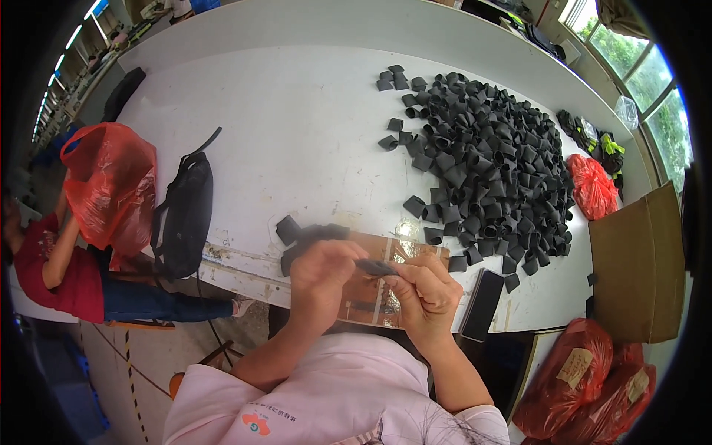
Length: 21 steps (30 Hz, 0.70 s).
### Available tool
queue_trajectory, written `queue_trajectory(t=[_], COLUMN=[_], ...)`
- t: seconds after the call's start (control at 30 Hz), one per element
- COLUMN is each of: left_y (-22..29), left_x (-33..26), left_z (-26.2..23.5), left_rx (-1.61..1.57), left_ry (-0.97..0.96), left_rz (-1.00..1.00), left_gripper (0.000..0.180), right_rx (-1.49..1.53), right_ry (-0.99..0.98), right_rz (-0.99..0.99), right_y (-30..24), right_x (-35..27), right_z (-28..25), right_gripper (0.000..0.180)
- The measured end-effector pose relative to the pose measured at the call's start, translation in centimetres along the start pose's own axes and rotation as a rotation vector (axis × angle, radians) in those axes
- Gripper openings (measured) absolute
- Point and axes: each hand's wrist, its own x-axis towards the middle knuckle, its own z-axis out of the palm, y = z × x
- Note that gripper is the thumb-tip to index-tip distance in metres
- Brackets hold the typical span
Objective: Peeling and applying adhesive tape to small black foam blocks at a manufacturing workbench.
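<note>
Close to the person's chest, the right hand (430, 297) pinches a small black piece (377, 268) between thumb and fingertips; the left hand (319, 274), half curled, meets its other end, its grip impossible to tell. The piece is above a brown board (359, 297) at the near edge of the white table (274, 141). Beyond, open tabletop spreads between a black bag (187, 215) and a heap of black pieces (497, 159), up to a low white wall (326, 26).

The way over the desk (282, 126) runs free from upper left to the frame's centre. A heap of black pieces (497, 163) blocks the upper right, a black bag (189, 211) the left, and a dark slab (482, 304) the lower right.
</note>
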Motion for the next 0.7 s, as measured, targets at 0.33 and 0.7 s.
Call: queue_trajectory(t=[0.33, 0.7], left_y=[2.1, 1.8], left_x=[0.9, 1.5], left_z=[1.7, 0.9], left_rx=[0.500, 0.721], left_ry=[-0.218, -0.306], left_rz=[0.115, 0.311], left_gripper=[0.013, 0.008], right_rx=[0.028, 0.007], right_ry=[-0.004, -0.151], right_rz=[-0.027, 0.003], right_y=[1.3, 0.6], right_x=[-0.9, 0.5], right_z=[0.2, -0.4], right_gripper=[0.014, 0.013])
